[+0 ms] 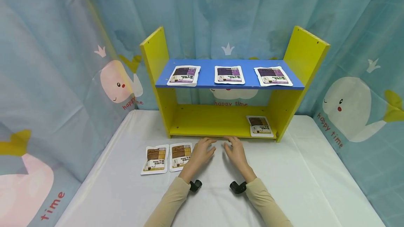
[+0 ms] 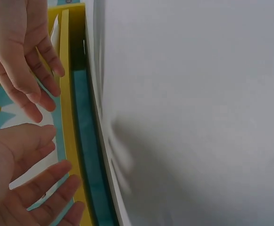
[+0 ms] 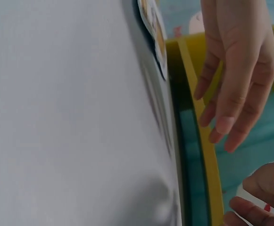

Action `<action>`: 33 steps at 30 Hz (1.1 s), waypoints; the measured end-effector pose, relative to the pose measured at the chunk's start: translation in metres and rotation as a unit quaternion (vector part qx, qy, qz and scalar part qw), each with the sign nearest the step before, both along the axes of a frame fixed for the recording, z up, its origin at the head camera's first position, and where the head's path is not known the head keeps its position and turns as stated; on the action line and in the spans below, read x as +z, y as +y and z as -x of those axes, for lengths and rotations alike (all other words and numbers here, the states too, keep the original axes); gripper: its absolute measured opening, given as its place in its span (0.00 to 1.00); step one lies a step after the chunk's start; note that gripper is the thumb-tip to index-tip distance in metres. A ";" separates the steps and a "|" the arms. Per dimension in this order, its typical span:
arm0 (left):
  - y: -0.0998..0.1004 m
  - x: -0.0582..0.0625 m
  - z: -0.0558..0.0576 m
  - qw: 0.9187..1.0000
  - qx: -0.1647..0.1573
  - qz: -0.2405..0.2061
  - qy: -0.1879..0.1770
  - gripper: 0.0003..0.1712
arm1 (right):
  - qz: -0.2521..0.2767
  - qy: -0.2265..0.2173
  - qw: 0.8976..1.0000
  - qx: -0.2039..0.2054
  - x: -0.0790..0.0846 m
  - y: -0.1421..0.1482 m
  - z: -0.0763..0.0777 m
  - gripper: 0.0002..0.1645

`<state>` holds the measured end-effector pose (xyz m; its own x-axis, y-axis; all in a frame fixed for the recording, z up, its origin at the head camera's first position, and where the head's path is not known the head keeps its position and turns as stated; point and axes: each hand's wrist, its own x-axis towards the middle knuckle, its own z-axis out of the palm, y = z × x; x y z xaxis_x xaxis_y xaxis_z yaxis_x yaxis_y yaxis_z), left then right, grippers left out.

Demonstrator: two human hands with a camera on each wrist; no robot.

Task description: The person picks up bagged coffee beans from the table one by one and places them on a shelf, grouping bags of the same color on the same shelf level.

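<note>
My left hand [image 1: 201, 152] hovers over the white table in front of the shelf, fingers loosely bent and holding nothing. Facing it, my right hand [image 1: 236, 153] is just as relaxed, with a gap between the two. Both sets of fingertips are close to the lower board's front edge. Beside the left hand lies a flat brown-and-white packet [image 1: 180, 156], partly overlapped by it in the head view. Another like packet [image 1: 156, 159] is left of that one. On the lower board's right end lies a dark brown packet [image 1: 260, 126].
A yellow shelf unit [image 1: 217, 120] stands at the table's back, its side walls rising above a blue upper board [image 1: 206, 76]. Three purple-labelled packets, left [image 1: 184, 75], middle [image 1: 229, 75] and right [image 1: 273, 76], lie spaced along that board. Patterned curtains [image 1: 208, 13] surround the table.
</note>
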<state>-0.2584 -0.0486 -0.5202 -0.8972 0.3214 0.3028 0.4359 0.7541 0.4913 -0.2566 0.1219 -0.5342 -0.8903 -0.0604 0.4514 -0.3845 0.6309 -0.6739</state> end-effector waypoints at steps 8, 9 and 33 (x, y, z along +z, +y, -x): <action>-0.027 -0.003 -0.011 1.000 0.022 -0.004 -0.001 0.17 | 0.002 -0.019 0.999 0.042 -0.004 -0.021 -0.001 0.17; -0.030 -0.003 -0.013 1.000 0.027 -0.002 0.003 0.17 | 0.001 -0.019 0.999 0.046 -0.004 -0.024 -0.002 0.17; -0.096 0.001 -0.048 0.985 0.143 0.081 -0.059 0.30 | -0.057 -0.065 0.986 0.140 -0.020 -0.074 -0.017 0.23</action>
<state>-0.2099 -0.1449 -0.5193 -0.9840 0.0856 0.1560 0.1409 0.9101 0.3897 -0.2391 0.0478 -0.5545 -0.8818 -0.3552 0.3104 -0.4688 0.5868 -0.6603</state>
